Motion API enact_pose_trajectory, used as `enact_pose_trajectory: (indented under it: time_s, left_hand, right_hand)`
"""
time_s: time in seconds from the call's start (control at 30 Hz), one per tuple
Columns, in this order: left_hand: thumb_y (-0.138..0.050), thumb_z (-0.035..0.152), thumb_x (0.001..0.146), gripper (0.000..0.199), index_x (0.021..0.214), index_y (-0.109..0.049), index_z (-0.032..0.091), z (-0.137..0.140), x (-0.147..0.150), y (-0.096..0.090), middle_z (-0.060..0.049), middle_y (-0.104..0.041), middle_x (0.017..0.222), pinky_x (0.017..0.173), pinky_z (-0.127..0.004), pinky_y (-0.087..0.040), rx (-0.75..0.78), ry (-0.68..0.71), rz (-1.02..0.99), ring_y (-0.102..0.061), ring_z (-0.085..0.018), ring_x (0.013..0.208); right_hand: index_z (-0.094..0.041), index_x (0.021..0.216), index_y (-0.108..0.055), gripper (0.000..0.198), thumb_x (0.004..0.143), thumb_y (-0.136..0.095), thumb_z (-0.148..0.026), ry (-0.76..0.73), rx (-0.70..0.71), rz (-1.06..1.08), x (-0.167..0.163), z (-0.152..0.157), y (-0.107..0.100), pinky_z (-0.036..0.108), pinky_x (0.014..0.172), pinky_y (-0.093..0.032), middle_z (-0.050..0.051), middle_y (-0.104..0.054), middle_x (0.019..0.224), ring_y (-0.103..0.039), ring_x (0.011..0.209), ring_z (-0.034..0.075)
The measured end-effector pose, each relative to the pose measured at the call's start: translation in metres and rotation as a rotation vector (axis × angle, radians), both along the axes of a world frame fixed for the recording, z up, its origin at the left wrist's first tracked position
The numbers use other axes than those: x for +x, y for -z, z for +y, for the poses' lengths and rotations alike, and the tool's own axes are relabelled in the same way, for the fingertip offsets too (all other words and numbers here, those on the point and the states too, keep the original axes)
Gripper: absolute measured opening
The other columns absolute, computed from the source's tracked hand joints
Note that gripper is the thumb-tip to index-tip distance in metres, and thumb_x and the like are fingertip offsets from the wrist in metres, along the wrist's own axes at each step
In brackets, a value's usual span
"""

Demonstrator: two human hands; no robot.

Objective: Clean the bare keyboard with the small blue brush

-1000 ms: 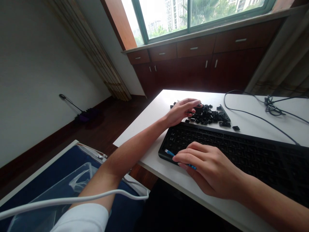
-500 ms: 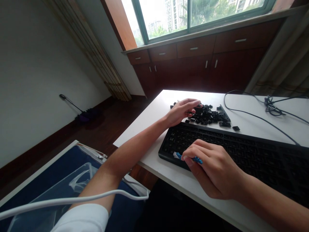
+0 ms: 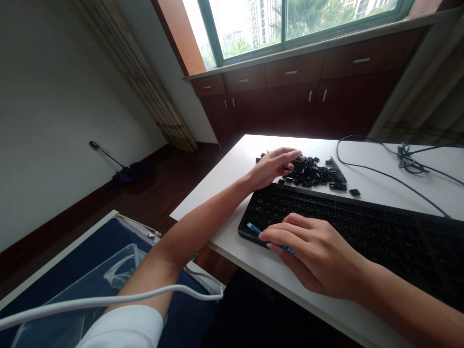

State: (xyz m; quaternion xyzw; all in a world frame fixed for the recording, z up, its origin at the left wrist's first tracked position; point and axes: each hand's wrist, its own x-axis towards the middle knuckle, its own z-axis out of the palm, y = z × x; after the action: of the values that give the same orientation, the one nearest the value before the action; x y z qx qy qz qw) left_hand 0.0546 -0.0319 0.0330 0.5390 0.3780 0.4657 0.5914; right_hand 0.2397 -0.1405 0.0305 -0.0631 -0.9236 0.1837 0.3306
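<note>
A black keyboard [image 3: 348, 220] with its keycaps off lies along the front of the white table. My right hand [image 3: 315, 256] is over its left part, fingers closed on a blue toothbrush [image 3: 254, 228] whose white-bristled head points left, over the keyboard's left end. Behind the keyboard is a heap of loose black keycaps [image 3: 311, 176]. At the left side of that heap rests my left hand [image 3: 271, 166], fingers curled inward; something dark shows at its fingertips, too small to make out.
A black cable [image 3: 384, 169] runs from the keyboard to a tangled bundle at the table's right. One keycap [image 3: 354, 192] lies apart from the heap. A white cord [image 3: 108, 300] crosses in front of my left arm, above a dark blue surface with clear plastic [image 3: 83, 285].
The toothbrush in my right hand has moved left toward the keyboard's left edge, and its head shows more clearly. My left hand stays where it was.
</note>
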Motion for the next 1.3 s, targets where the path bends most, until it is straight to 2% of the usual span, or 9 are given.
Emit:
enact_pose_trajectory:
  time_s: [0.27,0.6,1.0,1.2,1.3]
  left_hand:
    - [-0.072,0.049,0.08,0.04,0.107,-0.067,0.02,0.0004,-0.0002,0.0006,-0.006,-0.066,0.117,0.067,-0.018,-0.042,-0.003,-0.005,-0.003,-0.056,-0.005,0.078]
    - [-0.072,0.049,0.08,0.039,0.106,-0.067,0.021,0.0007,-0.0002,0.0011,-0.005,-0.066,0.116,0.068,-0.017,-0.041,-0.006,-0.007,-0.005,-0.056,-0.004,0.078]
    - [-0.071,0.049,0.08,0.039,0.107,-0.067,0.021,0.0007,-0.0005,0.0012,-0.005,-0.066,0.116,0.068,-0.018,-0.04,-0.005,-0.001,-0.003,-0.056,-0.005,0.078]
    - [-0.071,0.049,0.08,0.04,0.108,-0.067,0.02,0.0007,-0.0006,0.001,-0.005,-0.066,0.117,0.068,-0.019,-0.041,0.0,0.0,-0.004,-0.056,-0.005,0.079]
    - [-0.071,0.048,0.081,0.038,0.107,-0.067,0.021,0.0011,-0.0011,0.0014,-0.005,-0.066,0.117,0.068,-0.018,-0.041,0.002,0.008,-0.006,-0.056,-0.005,0.079]
  right_hand:
    - [-0.016,0.107,-0.058,0.015,0.095,-0.05,-0.014,0.027,-0.08,0.003,0.0009,-0.0016,-0.0011,0.033,0.069,-0.047,0.006,-0.07,0.096,-0.058,0.082,0.018]
    - [-0.016,0.095,-0.052,0.007,0.094,-0.047,-0.011,0.063,-0.105,0.078,0.0033,-0.0007,0.0002,0.031,0.065,-0.041,0.005,-0.062,0.082,-0.052,0.073,0.016]
    - [-0.015,0.105,-0.057,0.014,0.095,-0.049,-0.01,-0.005,-0.12,0.051,0.0023,0.0003,0.0013,0.03,0.066,-0.046,0.005,-0.068,0.09,-0.056,0.076,0.015]
    - [-0.016,0.116,-0.056,0.023,0.095,-0.053,-0.01,-0.016,-0.041,0.048,0.0003,0.0006,0.0002,0.03,0.072,-0.05,0.005,-0.071,0.108,-0.061,0.087,0.016]
    - [-0.016,0.116,-0.057,0.022,0.095,-0.053,-0.012,-0.011,-0.034,0.027,0.0002,0.0005,0.0003,0.031,0.073,-0.05,0.004,-0.071,0.108,-0.062,0.087,0.017]
